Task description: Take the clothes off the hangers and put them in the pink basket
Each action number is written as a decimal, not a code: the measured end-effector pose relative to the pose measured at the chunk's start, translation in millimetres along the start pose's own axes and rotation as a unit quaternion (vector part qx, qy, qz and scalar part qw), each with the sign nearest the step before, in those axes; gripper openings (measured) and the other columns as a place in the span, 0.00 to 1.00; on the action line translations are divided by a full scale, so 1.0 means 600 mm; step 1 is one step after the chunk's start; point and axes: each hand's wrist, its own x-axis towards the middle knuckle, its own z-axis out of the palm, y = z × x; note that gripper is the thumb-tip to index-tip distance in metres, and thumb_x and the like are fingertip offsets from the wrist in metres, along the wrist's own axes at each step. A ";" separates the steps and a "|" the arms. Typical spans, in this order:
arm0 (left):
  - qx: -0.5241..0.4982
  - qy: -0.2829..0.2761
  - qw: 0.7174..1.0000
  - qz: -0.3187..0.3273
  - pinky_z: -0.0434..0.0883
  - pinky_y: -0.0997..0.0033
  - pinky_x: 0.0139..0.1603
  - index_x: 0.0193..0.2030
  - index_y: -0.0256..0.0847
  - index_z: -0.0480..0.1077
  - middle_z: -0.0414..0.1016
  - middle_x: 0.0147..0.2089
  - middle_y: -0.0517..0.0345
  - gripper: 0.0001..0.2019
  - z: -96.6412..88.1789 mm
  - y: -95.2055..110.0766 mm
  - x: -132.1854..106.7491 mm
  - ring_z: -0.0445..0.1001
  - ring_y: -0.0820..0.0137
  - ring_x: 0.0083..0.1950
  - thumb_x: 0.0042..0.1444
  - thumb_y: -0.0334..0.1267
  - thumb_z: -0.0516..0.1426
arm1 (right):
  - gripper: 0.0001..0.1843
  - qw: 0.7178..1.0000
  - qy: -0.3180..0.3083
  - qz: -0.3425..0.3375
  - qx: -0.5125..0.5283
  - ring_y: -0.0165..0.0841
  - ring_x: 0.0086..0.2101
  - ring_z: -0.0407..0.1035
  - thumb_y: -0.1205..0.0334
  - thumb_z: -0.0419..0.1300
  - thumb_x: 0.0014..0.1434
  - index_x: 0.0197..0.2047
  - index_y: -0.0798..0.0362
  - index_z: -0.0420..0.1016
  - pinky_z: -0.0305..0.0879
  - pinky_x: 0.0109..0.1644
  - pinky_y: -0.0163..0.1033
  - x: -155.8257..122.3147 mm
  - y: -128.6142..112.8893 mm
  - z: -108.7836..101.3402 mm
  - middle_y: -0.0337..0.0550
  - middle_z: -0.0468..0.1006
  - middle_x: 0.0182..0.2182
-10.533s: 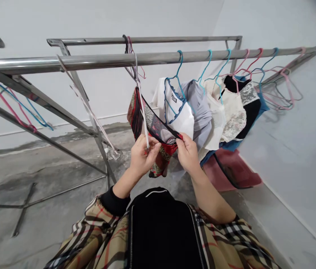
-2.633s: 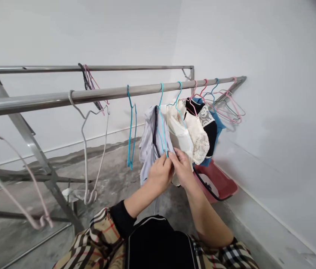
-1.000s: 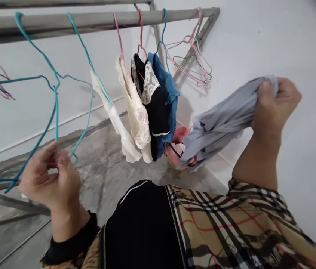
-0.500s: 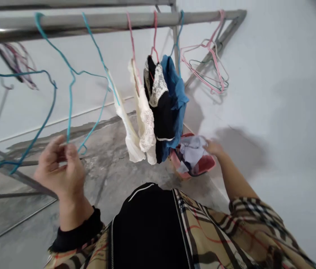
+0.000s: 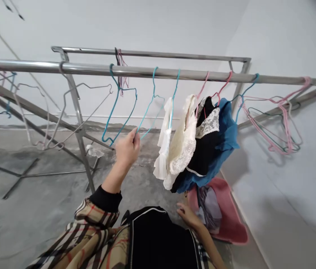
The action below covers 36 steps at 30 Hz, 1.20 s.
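- left grip [image 5: 128, 147]: fingers and thumb pinched shut on the lower end of a blue wire hanger [image 5: 153, 84], which hangs by its hook from the front rail [image 5: 146, 72], left of the hanging clothes
- right grip [image 5: 188, 217]: open and holding nothing, fingers spread, low under the rail and just beside a pink basin [image 5: 233, 233]
- what has just changed: a grey garment [image 5: 208, 207] that the right grip was holding up now lies crumpled in the basin, and the blue wire hanger that was among the clothes has nothing on it
- under the right part of the rail, the basin sits on the concrete floor [image 5: 48, 175] against the wall
- still on hangers along the rail, side by side and touching: a white frilled top [image 5: 160, 157], a cream lace top [image 5: 181, 145], a black top with a lace collar [image 5: 206, 158] and a blue top [image 5: 227, 138]
- further left along the rail: a second bare blue hanger [image 5: 126, 89]
- at the right end of the rail: a tangle of pink and green hangers [image 5: 284, 127]
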 end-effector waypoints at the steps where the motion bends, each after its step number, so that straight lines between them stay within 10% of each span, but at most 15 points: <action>1: 0.024 0.003 1.000 -0.012 0.62 0.72 0.32 0.55 0.39 0.74 0.79 0.31 0.51 0.18 -0.002 -0.001 0.003 0.73 0.68 0.30 0.63 0.40 0.51 | 0.29 1.000 -0.011 -0.006 -0.002 0.41 0.44 0.76 0.56 0.54 0.55 0.56 0.61 0.74 0.69 0.52 0.43 -0.002 0.001 0.002 0.53 0.81 0.43; 10: 0.049 0.105 0.991 -0.071 0.63 0.70 0.34 0.62 0.42 0.68 0.76 0.29 0.54 0.21 -0.050 -0.071 0.008 0.68 0.69 0.27 0.62 0.36 0.52 | 0.32 1.000 -0.015 -0.020 -0.004 0.42 0.42 0.75 0.53 0.52 0.56 0.59 0.63 0.71 0.67 0.51 0.46 -0.030 -0.050 -0.025 0.54 0.80 0.41; 16: 0.003 0.186 0.982 0.031 0.68 0.66 0.45 0.57 0.42 0.72 0.76 0.45 0.48 0.19 -0.070 -0.102 0.007 0.73 0.66 0.41 0.60 0.41 0.56 | 0.30 0.991 0.001 -0.125 0.054 0.40 0.44 0.73 0.50 0.50 0.61 0.59 0.60 0.69 0.66 0.52 0.46 -0.057 -0.183 -0.051 0.51 0.79 0.44; 22: -0.069 0.237 0.950 0.190 0.64 0.54 0.57 0.56 0.44 0.71 0.72 0.50 0.47 0.20 -0.089 -0.053 -0.038 0.71 0.61 0.51 0.56 0.35 0.61 | 0.22 0.962 0.062 -0.223 0.146 0.38 0.45 0.74 0.50 0.55 0.64 0.56 0.52 0.73 0.70 0.51 0.44 -0.105 -0.317 -0.095 0.49 0.79 0.45; 28: -0.290 0.006 0.898 0.330 0.69 0.59 0.58 0.66 0.46 0.58 0.71 0.57 0.46 0.28 -0.036 0.016 -0.064 0.71 0.62 0.58 0.59 0.36 0.59 | 0.14 0.871 0.265 -0.357 0.207 0.30 0.35 0.74 0.55 0.56 0.65 0.50 0.49 0.74 0.72 0.41 0.37 -0.128 -0.418 -0.114 0.45 0.78 0.43; 36: -0.319 -0.189 0.899 0.232 0.67 0.56 0.56 0.60 0.35 0.63 0.74 0.52 0.42 0.31 0.112 0.062 0.044 0.72 0.56 0.55 0.55 0.53 0.59 | 0.25 0.838 0.392 -0.316 0.209 0.28 0.33 0.69 0.54 0.58 0.60 0.59 0.52 0.65 0.68 0.38 0.37 -0.034 -0.470 -0.112 0.51 0.70 0.52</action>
